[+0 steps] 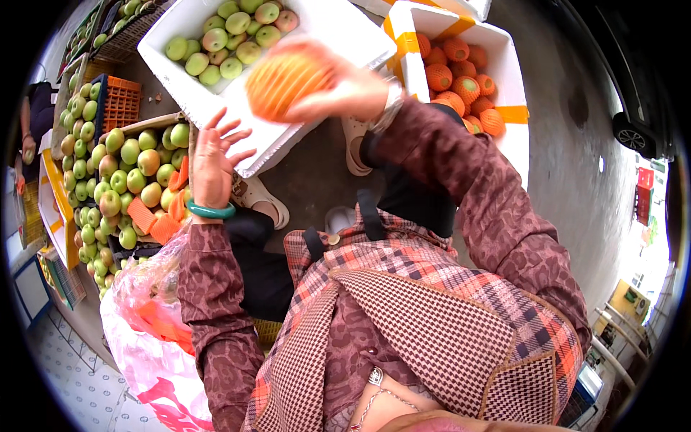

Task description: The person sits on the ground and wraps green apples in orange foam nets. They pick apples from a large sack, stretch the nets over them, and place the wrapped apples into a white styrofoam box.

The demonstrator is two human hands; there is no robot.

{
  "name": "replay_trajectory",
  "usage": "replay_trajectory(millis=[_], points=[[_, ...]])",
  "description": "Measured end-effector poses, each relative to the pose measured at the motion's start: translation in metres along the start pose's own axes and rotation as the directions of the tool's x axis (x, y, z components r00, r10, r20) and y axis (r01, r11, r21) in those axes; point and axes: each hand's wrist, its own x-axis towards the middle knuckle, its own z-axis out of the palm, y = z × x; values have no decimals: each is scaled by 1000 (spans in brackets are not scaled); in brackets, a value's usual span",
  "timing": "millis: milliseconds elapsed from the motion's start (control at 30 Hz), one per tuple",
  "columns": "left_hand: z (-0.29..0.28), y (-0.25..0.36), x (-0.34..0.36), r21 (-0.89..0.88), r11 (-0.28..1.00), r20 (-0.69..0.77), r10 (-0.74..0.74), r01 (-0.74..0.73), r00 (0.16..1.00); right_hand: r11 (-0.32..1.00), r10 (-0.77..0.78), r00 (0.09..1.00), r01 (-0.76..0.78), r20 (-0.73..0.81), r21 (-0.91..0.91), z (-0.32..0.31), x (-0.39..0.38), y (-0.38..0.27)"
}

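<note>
Grey floor (590,194) beneath, white box (338,32) below the grip.
Right hand (349,93) clasps a blurred orange net (284,85), long axis slanting down-left; left hand (214,162) spread beside it.

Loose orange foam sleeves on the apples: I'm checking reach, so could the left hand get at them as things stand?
Probably yes: the left hand looks open and empty, and the foam sleeves lie exposed on top of the apples close by.

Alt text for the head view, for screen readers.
A person's right hand holds a blurred orange netted object over a white box of apples; the left hand is open nearby. Orange-netted fruit sits in a second white box at right, loose apples heaped at left.
</note>
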Motion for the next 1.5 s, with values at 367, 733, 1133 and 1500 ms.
replay_trajectory(millis=[367,733,1133,1500], points=[[-35,-19,-1,52,997,-260,-42,58,965,965,264,214,-72,-941,254,-214,-254,-16],[-113,13,-18,307,948,-425,58,83,903,603,-43,23,-797,-999,-44,-212,-367,89],[-218,-10,-47,249,968,-779,207,-12,591,569,44,707,-598,-706,-564,-250,-281,89],[-243,-74,-117,760,70,-646,198,646,738,52,-27,988,-151,-153,-987,-49,-119,-26]])
